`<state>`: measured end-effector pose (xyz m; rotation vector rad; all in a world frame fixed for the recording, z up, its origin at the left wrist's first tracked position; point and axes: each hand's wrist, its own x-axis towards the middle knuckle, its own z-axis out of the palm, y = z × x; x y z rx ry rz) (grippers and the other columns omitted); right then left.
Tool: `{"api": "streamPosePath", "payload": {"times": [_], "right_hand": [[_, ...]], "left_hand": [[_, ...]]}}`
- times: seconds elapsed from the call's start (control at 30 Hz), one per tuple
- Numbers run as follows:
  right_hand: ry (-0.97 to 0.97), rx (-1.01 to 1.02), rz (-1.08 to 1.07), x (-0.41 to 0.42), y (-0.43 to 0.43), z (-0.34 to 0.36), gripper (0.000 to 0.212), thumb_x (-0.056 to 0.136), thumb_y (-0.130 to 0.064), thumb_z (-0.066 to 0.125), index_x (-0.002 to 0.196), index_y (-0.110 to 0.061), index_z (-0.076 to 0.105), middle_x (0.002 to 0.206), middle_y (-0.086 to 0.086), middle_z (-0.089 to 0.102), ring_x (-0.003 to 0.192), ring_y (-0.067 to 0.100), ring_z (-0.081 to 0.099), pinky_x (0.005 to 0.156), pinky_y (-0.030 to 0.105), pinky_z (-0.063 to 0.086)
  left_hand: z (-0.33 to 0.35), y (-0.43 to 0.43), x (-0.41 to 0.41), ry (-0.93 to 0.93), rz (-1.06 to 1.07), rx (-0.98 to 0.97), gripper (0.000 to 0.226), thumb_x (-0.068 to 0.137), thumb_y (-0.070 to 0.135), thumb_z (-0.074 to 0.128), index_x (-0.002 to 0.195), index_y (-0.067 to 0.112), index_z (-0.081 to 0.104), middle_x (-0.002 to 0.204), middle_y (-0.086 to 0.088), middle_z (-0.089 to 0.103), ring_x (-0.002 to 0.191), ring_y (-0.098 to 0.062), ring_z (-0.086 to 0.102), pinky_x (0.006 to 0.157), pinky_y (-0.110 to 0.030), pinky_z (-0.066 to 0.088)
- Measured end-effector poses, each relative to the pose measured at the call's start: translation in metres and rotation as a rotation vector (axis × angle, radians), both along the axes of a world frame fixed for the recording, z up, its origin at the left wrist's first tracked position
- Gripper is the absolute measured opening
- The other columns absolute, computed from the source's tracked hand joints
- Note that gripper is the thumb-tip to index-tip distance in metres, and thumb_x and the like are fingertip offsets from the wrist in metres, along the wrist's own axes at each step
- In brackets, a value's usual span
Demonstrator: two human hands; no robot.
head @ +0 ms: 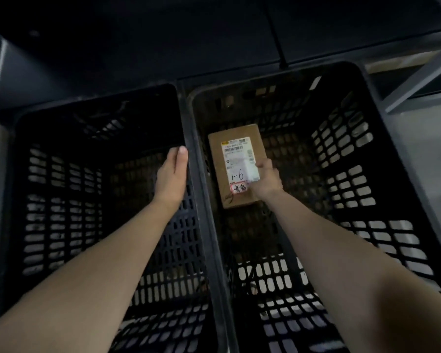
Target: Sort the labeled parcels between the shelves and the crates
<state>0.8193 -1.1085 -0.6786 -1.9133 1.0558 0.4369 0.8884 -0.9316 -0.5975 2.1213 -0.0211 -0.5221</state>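
Note:
A brown cardboard parcel (236, 149) with a white shipping label marked "1-6" sits low inside the right black crate (362, 138). My right hand (266, 180) grips the parcel's near right corner, thumb on the label and fingers hidden under it. My left hand (171, 174) reaches over the left black crate (61, 154), fingers straight and together, close to the shared rim between the crates; it holds nothing. No parcel shows inside the left crate, whose bottom is dark.
The two slotted black crates stand side by side, touching at their middle rims. A dark shelf surface (163, 39) runs behind them. A grey metal shelf brace (418, 80) crosses the upper right. Pale floor (428, 154) shows to the right.

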Motion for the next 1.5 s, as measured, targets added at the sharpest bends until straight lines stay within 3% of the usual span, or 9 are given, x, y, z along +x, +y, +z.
{"api": "streamPosePath", "payload": {"times": [0.1, 0.17, 0.3, 0.43, 0.67, 0.9, 1.17, 1.37, 1.5], "right_hand": [[0.131, -0.108, 0.235, -0.002, 0.001, 0.022, 0.061, 0.092, -0.02, 0.062, 0.143, -0.027, 0.03, 0.146, 0.012, 0.026, 0.133, 0.041, 0.03, 0.107, 0.05, 0.036], [0.13, -0.197, 0.356, -0.006, 0.0, 0.046, 0.056, 0.093, -0.021, 0.06, 0.143, -0.026, 0.034, 0.147, 0.01, 0.025, 0.131, 0.038, 0.03, 0.105, 0.051, 0.038], [0.019, -0.346, 0.576, -0.017, 0.003, 0.099, 0.049, 0.095, -0.021, 0.054, 0.141, -0.022, 0.039, 0.141, 0.011, 0.037, 0.128, 0.036, 0.036, 0.101, 0.051, 0.042], [-0.111, -0.488, 0.797, -0.025, 0.019, 0.157, 0.045, 0.096, -0.022, 0.05, 0.14, -0.018, 0.04, 0.14, 0.01, 0.043, 0.129, 0.036, 0.039, 0.098, 0.05, 0.042], [-0.411, -0.672, 1.097, -0.027, 0.093, 0.26, 0.046, 0.099, -0.033, 0.045, 0.144, -0.023, 0.038, 0.14, 0.007, 0.046, 0.129, 0.032, 0.039, 0.098, 0.045, 0.041], [-0.876, -0.741, 1.268, -0.055, 0.25, 0.385, 0.041, 0.098, -0.035, 0.046, 0.138, -0.023, 0.046, 0.134, 0.003, 0.052, 0.124, 0.03, 0.045, 0.094, 0.042, 0.042], [-1.397, -0.62, 1.393, -0.161, 0.472, 0.524, 0.037, 0.091, -0.028, 0.058, 0.125, -0.015, 0.06, 0.107, 0.009, 0.065, 0.102, 0.036, 0.059, 0.073, 0.043, 0.05], [-1.607, -0.492, 1.475, -0.213, 0.585, 0.587, 0.04, 0.096, -0.03, 0.05, 0.134, -0.021, 0.051, 0.125, 0.004, 0.059, 0.118, 0.029, 0.051, 0.089, 0.042, 0.046], [-1.663, -0.456, 1.531, -0.22, 0.642, 0.615, 0.039, 0.097, -0.03, 0.047, 0.135, -0.021, 0.049, 0.128, 0.003, 0.057, 0.12, 0.028, 0.049, 0.092, 0.041, 0.044]], "left_hand": [[0.015, 0.001, -0.003, -0.015, -0.045, 0.17, 0.051, 0.101, 0.044, 0.024, 0.14, 0.015, 0.039, 0.135, -0.007, 0.048, 0.122, -0.023, 0.046, 0.09, -0.022, 0.029], [0.026, 0.003, -0.006, -0.025, -0.104, 0.277, 0.044, 0.101, 0.04, 0.027, 0.131, 0.013, 0.046, 0.125, -0.013, 0.055, 0.108, -0.029, 0.054, 0.085, -0.028, 0.038], [0.054, 0.012, -0.015, -0.077, -0.213, 0.472, 0.026, 0.098, 0.036, 0.041, 0.114, 0.02, 0.054, 0.106, -0.007, 0.061, 0.088, -0.024, 0.058, 0.074, -0.036, 0.05], [0.101, 0.028, -0.034, -0.205, -0.324, 0.567, 0.022, 0.095, 0.033, 0.046, 0.113, 0.023, 0.055, 0.105, -0.001, 0.059, 0.094, -0.021, 0.057, 0.077, -0.035, 0.049], [0.206, 0.103, -0.071, -0.445, -0.3, 0.712, 0.023, 0.095, 0.033, 0.045, 0.113, 0.023, 0.054, 0.104, 0.001, 0.059, 0.098, -0.023, 0.058, 0.084, -0.038, 0.048], [0.324, 0.261, -0.152, -0.641, -0.042, 0.874, 0.021, 0.092, 0.03, 0.046, 0.107, 0.022, 0.058, 0.105, 0.0, 0.062, 0.104, -0.025, 0.058, 0.081, -0.036, 0.046], [0.466, 0.458, -0.324, -0.789, 0.321, 1.074, 0.013, 0.092, 0.028, 0.049, 0.095, 0.021, 0.059, 0.094, -0.001, 0.064, 0.092, -0.026, 0.06, 0.071, -0.036, 0.044], [0.533, 0.551, -0.416, -0.803, 0.577, 1.216, 0.013, 0.094, 0.03, 0.046, 0.097, 0.025, 0.057, 0.093, 0.005, 0.064, 0.089, -0.02, 0.059, 0.07, -0.034, 0.044], [0.558, 0.598, -0.446, -0.759, 0.678, 1.288, 0.016, 0.094, 0.032, 0.045, 0.103, 0.025, 0.057, 0.101, 0.004, 0.063, 0.095, -0.021, 0.057, 0.075, -0.033, 0.042]]}}
